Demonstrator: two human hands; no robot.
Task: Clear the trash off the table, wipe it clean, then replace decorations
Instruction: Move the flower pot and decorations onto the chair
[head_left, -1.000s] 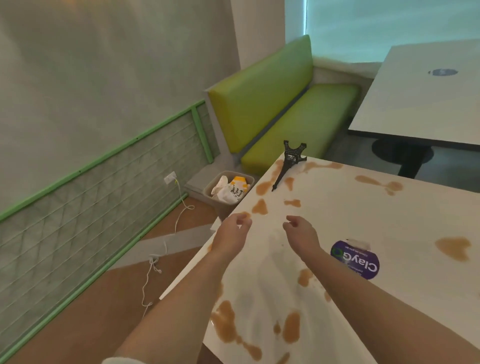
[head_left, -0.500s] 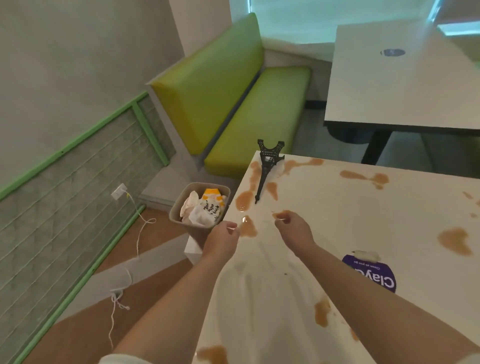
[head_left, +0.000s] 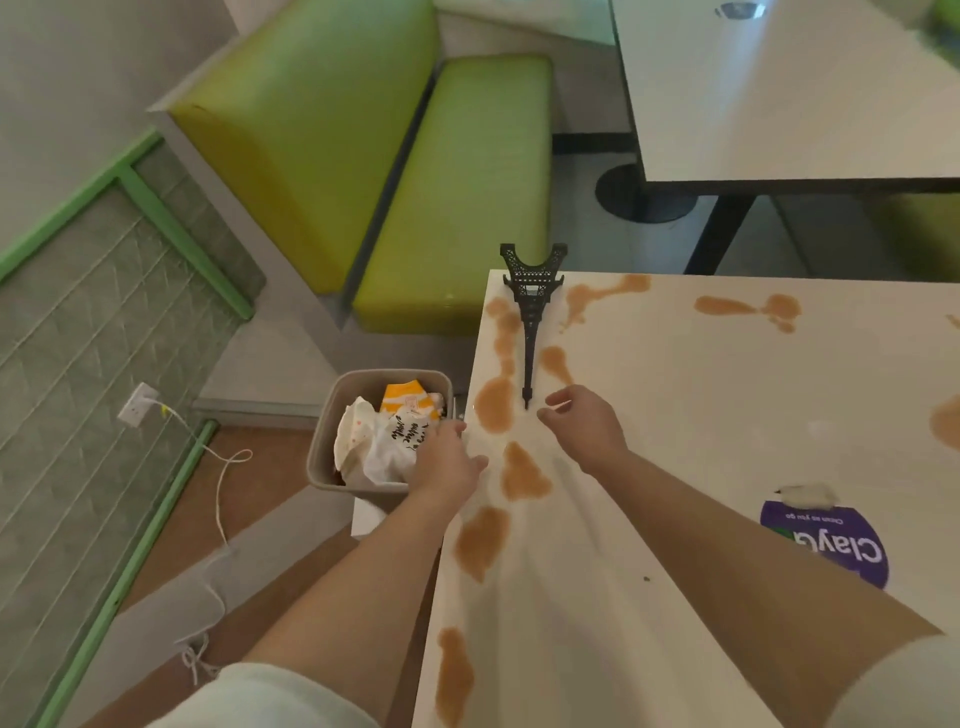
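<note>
Trash (head_left: 387, 441) sits in the beige bin (head_left: 324, 447) on the floor, just off the tabletop's left edge: crumpled white paper wrappers plus a yellow-orange carton at the far side of the bin.

Head view: tabletop (head_left: 675, 415) is white, still covered in brown spill patches (head_left: 522, 470), running along the left edge from far to near, with more at the far edge and the right side. Black Eiffel Tower figure (head_left: 531, 317) lies flat on the far-left corner, base overhanging the far edge, spire pointing toward the person.

Left hand (head_left: 447, 462) is at the tabletop's left edge, partly over the bin, fingers reaching toward the wrappers; loosely curled, nothing visibly held, grip slack. Right hand (head_left: 584, 426) hovers over the tabletop just near of the tower's spire tip, not touching it. Fingers lightly curled, thumb and forefinger near each other; cannot tell if anything small is pinched, grip reads narrow and empty.

Purple round wipes pack (head_left: 831, 545) with white lettering and a white flap lies on the tabletop at the right, near side, beside the right forearm.

Green bench seat (head_left: 415, 182) stands far left. Second white table (head_left: 779, 88) far right. White wall outlet (head_left: 136, 404) with a cable trailing across the floor, left.
</note>
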